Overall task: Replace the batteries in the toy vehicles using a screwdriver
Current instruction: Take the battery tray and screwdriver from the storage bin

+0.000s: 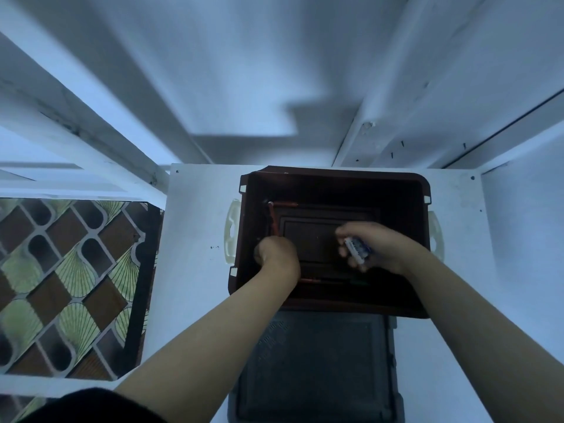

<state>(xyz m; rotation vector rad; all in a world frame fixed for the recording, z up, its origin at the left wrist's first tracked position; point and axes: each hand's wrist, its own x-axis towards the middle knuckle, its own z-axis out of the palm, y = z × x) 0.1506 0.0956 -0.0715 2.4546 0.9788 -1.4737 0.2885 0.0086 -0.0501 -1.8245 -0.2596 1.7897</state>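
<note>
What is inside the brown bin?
The right hand holding batteries, the left hand curled by a thin red rod, and a dark floor panel. Anything under the left hand is hidden.

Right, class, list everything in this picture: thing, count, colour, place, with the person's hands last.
table: one, white, centre
bin: one, dark brown, on table
handles: two, pale, bin's sides
lid: one, dark grey, table, before bin
rods: few, red, bin floor
batteries: count unclear, blue-white, in right hand
floor covering: one, brown-green, left
left hand: in bin, curled, grasp hidden
right hand: over bin, holding batteries
</note>
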